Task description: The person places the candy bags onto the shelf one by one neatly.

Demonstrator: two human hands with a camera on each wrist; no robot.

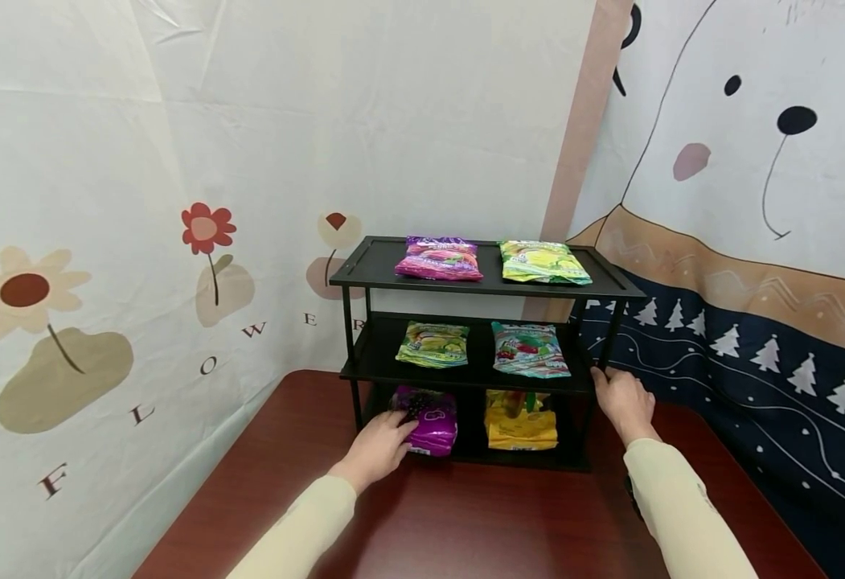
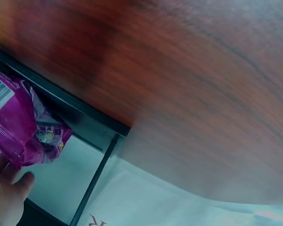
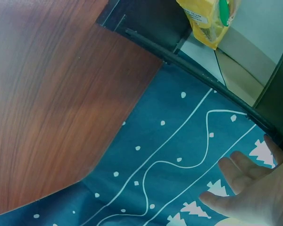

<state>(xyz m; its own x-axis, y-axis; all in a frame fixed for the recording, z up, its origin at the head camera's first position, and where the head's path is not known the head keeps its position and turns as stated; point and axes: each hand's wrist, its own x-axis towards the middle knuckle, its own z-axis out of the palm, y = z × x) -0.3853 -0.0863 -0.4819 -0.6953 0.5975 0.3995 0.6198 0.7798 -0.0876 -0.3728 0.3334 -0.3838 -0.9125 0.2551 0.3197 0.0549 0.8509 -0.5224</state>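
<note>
A black three-tier rack stands on the table with two snack bags on each tier. My left hand reaches to the bottom tier, fingertips on the left side of a purple bag. In the left wrist view, the thumb stands apart from that purple bag, and the other fingers are partly hidden at the frame's edge. At the rack's right side, my right hand has its fingertips at the corner post by the middle shelf. The right wrist view shows this hand with loosely bent fingers, one touching the rack's corner.
A yellow bag lies right of the purple one. Above are a green-yellow bag and a light-blue bag; on top, a pink-purple bag and a lime bag. Printed cloths hang behind the reddish-brown table.
</note>
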